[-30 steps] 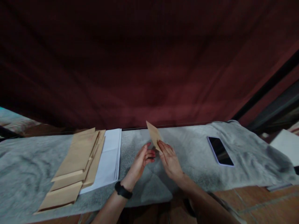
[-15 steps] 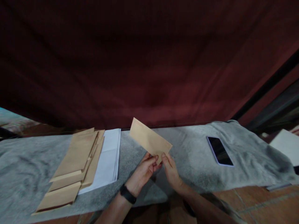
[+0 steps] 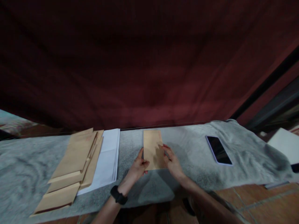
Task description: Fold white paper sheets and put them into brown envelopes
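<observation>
A brown paper envelope point(image 3: 153, 148) stands lengthwise between both my hands above the grey cloth point(image 3: 193, 168). My left hand point(image 3: 137, 166), with a black watch on its wrist, grips the envelope's lower left edge, thumb on its face. At the lower right edge my right hand point(image 3: 171, 161) pinches the same envelope. To the left, a pile of several brown envelopes point(image 3: 74, 165) lies fanned on the cloth, partly covering a stack of white paper sheets point(image 3: 108, 158).
A black phone point(image 3: 219, 150) lies face up on the cloth to the right. A dark red curtain point(image 3: 149, 62) hangs behind the table. A white object point(image 3: 283, 144) sits at the far right. Wooden floor shows below the cloth's front edge.
The envelope was turned from edge-on in my right hand to a slanted hold by both hands, and now points straight away from me, lower over the cloth.
</observation>
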Motion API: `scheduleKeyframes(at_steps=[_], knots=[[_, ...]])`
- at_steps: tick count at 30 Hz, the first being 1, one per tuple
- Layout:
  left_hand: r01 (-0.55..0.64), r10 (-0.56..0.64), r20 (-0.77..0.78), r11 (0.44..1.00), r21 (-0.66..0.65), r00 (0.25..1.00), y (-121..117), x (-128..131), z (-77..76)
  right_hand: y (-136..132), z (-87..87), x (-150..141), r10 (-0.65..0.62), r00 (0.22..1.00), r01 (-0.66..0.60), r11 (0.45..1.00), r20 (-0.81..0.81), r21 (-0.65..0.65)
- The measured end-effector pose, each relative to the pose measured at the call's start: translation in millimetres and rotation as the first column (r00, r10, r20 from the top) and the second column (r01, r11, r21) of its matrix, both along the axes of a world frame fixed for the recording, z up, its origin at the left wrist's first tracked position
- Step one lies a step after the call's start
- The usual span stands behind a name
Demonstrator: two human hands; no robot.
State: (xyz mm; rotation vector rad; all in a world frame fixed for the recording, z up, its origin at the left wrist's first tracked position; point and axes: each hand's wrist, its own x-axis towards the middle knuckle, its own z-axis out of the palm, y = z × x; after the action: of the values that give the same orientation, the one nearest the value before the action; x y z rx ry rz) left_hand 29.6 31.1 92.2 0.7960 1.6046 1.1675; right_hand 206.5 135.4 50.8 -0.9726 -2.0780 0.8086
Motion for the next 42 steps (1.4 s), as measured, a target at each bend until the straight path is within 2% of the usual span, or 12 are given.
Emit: scheduleKeyframes(at_steps=[4, 6, 9, 11, 14, 16, 18, 22, 26, 33, 38, 42], knots=[[0.034, -0.044, -0.258, 0.999, -0.042, 0.965, 0.4, 2.5, 1.1, -19.2, 9.5, -0.4, 0.118, 0.955, -0.162, 0.976, 0.272, 0.147], [0.060, -0.079, -0.454, 0.997, -0.055, 0.888, 0.5, 2.7, 2.3, -26.6, 9.6, 1.2, 0.133, 0.908, -0.230, 0.951, 0.396, 0.207], [0.037, -0.150, -0.762, 0.986, -0.164, 0.630, -0.5, 4.0, 4.3, -31.1, 6.1, 4.1, 0.126, 0.864, -0.282, 0.923, 0.488, 0.261], [0.000, -0.193, -0.869, 0.976, -0.217, 0.456, -0.5, 6.0, 5.7, -31.3, 4.3, 4.5, 0.112, 0.858, -0.285, 0.916, 0.502, 0.283], [0.068, -0.122, -0.937, 0.992, -0.106, 0.328, 5.1, 9.4, 5.1, -32.2, 3.8, 2.4, 0.112, 0.859, -0.296, 0.905, 0.499, 0.306], [0.186, -0.044, -0.949, 0.982, 0.016, 0.313, 13.2, 11.0, 1.6, -34.7, 4.1, 1.0, 0.150, 0.856, -0.335, 0.890, 0.494, 0.309], [0.302, -0.038, -0.948, 0.951, 0.062, 0.315, 23.0, 11.9, -4.6, -38.1, 4.4, 0.7, 0.200, 0.852, -0.379, 0.874, 0.484, 0.305], [0.406, -0.139, -0.962, 0.913, -0.033, 0.234, 40.3, 10.9, -19.8, -42.8, 5.4, 3.7, 0.294, 0.840, -0.454, 0.841, 0.456, 0.294], [0.411, -0.206, -0.969, 0.902, -0.133, 0.140, 54.0, 7.0, -30.3, -43.3, 5.4, 7.0, 0.364, 0.811, -0.517, 0.813, 0.458, 0.269], [0.343, -0.296, -0.948, 0.908, -0.242, 0.116, 97.5, 0.4, -29.9, -40.5, 19.5, 13.3, 0.469, 0.730, -0.629, 0.745, 0.497, 0.220], [0.321, -0.243, -0.967, 0.925, -0.206, 0.081, 139.9, -3.5, -30.6, -36.4, 35.4, 12.9, 0.523, 0.713, -0.650, 0.743, 0.467, 0.160], [0.319, -0.217, -0.975, 0.928, -0.191, 0.048, 150.2, -6.8, -35.0, -32.1, 38.1, 10.8, 0.554, 0.705, -0.668, 0.728, 0.443, 0.152]])
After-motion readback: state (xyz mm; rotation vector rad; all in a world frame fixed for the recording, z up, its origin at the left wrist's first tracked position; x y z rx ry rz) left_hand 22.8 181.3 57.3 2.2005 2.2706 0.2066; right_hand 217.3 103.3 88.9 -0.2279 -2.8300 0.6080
